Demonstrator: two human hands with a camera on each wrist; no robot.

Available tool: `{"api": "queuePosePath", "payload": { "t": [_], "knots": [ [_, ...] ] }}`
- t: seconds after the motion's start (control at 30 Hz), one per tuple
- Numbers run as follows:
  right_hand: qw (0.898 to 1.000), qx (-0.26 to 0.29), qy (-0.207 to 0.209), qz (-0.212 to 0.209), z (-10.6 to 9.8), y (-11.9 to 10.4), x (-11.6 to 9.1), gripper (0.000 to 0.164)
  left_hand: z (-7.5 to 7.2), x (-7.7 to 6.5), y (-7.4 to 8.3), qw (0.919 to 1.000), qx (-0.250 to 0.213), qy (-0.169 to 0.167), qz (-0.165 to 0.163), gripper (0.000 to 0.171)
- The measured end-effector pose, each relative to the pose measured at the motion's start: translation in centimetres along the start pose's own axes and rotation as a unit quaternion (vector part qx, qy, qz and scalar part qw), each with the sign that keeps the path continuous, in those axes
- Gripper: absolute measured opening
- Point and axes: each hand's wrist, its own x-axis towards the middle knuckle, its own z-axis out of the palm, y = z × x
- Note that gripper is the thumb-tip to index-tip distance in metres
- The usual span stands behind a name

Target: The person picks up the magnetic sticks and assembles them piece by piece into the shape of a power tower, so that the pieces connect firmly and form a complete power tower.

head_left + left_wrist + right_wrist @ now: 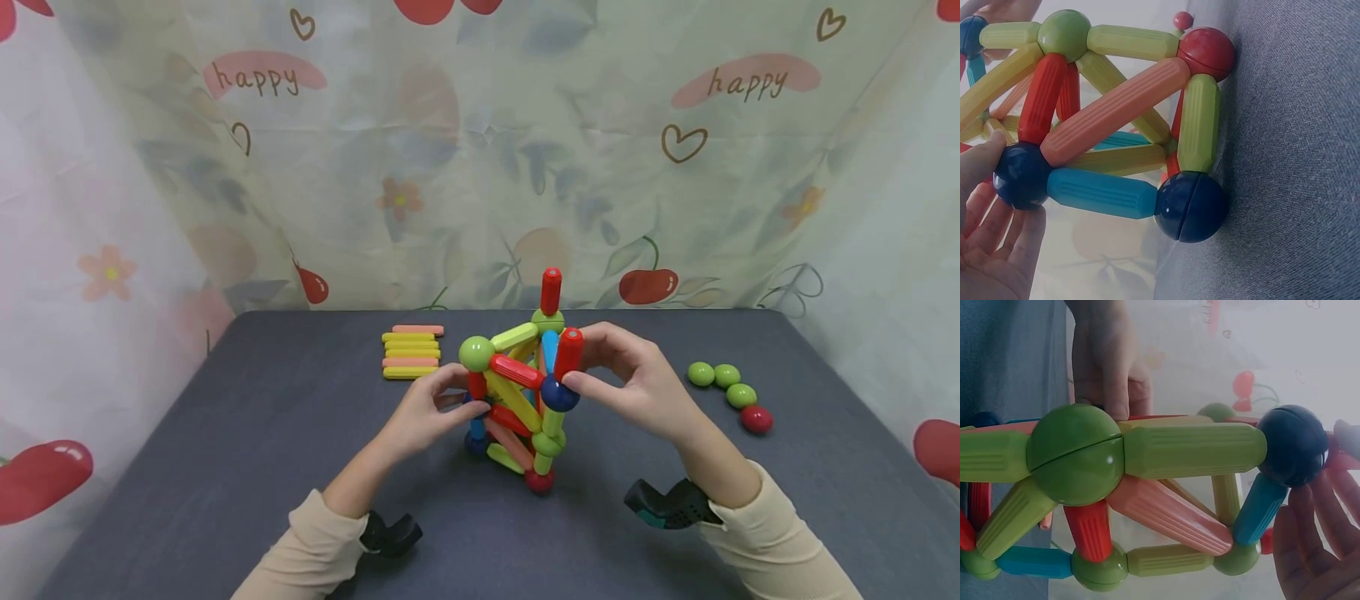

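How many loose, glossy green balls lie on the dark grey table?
3, on the table at right: the leftmost green ball, the middle green ball, and the nearest green ball, beside the glossy red ball.

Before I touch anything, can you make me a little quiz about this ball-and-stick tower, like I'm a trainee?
1. Count: how many loose green balls lie on the table?
2. True or false: the left grip touches a dark blue ball on the tower.
3. Pick one: two red sticks stand up at the tower's top. In the head view, the nearer upright red stick stands on which colour of ball?
A) yellow
B) dark blue
C) green

Key: 1. three; 2. true; 3. B
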Motion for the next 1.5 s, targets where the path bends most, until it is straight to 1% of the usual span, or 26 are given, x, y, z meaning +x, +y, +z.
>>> {"api": "queuePosePath", "payload": {
  "t": [0.07,0.17,0.23,0.27,0.3,0.37,0.43,0.5,0.53,0.6,0.63,0.7,0.8,0.87,1.0,1.1,1.2,1.23,1.27,1.33,1.43,1.47,1.5],
  "knots": [
    [1.0,0.008,-0.006,-0.001,-0.1,0.1,0.0,0.024,0.0,0.0,0.0,1.0,0.001,0.0,0.003,0.035],
    [0.999,0.05,-0.015,0.004,-0.5,0.5,0.2,0.022,-0.1,0.0,0.1,1.0,0.003,0.001,0.005,0.034],
    [0.997,0.074,-0.008,0.018,-1.0,1.2,0.4,0.022,-0.1,-0.1,0.1,1.0,0.006,0.001,0.008,0.034],
    [0.996,0.077,0.0,0.034,-1.3,1.6,0.5,0.022,-0.2,-0.2,0.1,0.9999,0.01,0.001,0.008,0.034],
    [0.995,0.077,0.011,0.055,-1.6,2.2,0.7,0.022,-0.3,-0.2,0.1,0.9999,0.013,0.0,0.008,0.034],
    [0.992,0.055,0.029,0.111,-2.1,3.6,1.1,0.017,-0.5,-0.4,0.2,0.9998,0.02,0.001,0.007,0.035],
    [0.984,0.023,0.029,0.175,-2.5,5.4,1.4,0.014,-0.8,-0.6,0.2,0.9996,0.026,0.001,0.007,0.036],
    [0.972,-0.003,0.01,0.235,-2.6,7.5,1.6,0.021,-1.0,-0.8,0.1,0.9996,0.028,0.001,0.007,0.037],
    [0.966,-0.016,-0.002,0.258,-2.6,8.7,1.7,0.026,-1.1,-0.9,0.1,0.9995,0.029,0.002,0.007,0.037],
    [0.955,-0.04,-0.024,0.292,-2.4,10.8,1.8,0.031,-1.4,-1.0,0.0,0.9995,0.03,0.001,0.009,0.038],
    [0.952,-0.052,-0.034,0.3,-2.2,11.8,1.9,0.031,-1.5,-1.0,0.0,0.9995,0.031,0.001,0.01,0.038],
    [0.948,-0.081,-0.05,0.304,-1.7,13.5,2.0,0.029,-1.6,-1.0,-0.1,0.9995,0.031,0.001,0.009,0.039],
    [0.943,-0.128,-0.061,0.3,-0.8,15.3,2.1,0.024,-1.8,-1.0,-0.3,0.9994,0.031,-0.001,0.013,0.038],
    [0.94,-0.155,-0.062,0.298,-0.3,16.2,2.1,0.022,-1.8,-1.0,-0.3,0.9994,0.031,-0.002,0.016,0.037],
    [0.931,-0.187,-0.064,0.306,0.2,17.4,2.3,0.022,-2.0,-1.0,-0.3,0.9993,0.03,-0.004,0.02,0.036],
    [0.928,-0.203,-0.062,0.307,0.3,17.9,2.3,0.02,-2.0,-1.0,-0.2,0.9993,0.03,-0.003,0.02,0.036],
    [0.927,-0.213,-0.06,0.303,0.2,18.1,2.2,0.018,-2.0,-1.0,-0.2,0.9994,0.028,-0.002,0.018,0.036],
    [0.929,-0.218,-0.057,0.292,0.1,18.1,2.1,0.018,-2.0,-1.0,-0.2,0.9995,0.027,-0.001,0.017,0.036],
    [0.928,-0.223,-0.059,0.292,0.1,18.0,2.0,0.018,-2.0,-1.0,-0.2,0.9995,0.026,-0.001,0.016,0.037],
    [0.925,-0.237,-0.063,0.291,0.0,17.9,1.9,0.02,-2.0,-1.0,-0.2,0.9996,0.024,-0.001,0.014,0.037],
    [0.916,-0.262,-0.069,0.294,-0.1,17.9,1.6,0.019,-2.0,-1.0,-0.2,0.9996,0.022,-0.002,0.015,0.037],
    [0.911,-0.268,-0.076,0.305,-0.1,17.8,1.6,0.019,-2.0,-1.0,-0.3,0.9996,0.022,-0.001,0.016,0.037],
    [0.908,-0.275,-0.08,0.304,-0.2,17.7,1.5,0.019,-2.0,-1.0,-0.3,0.9996,0.021,-0.001,0.017,0.037]
  ]
}}
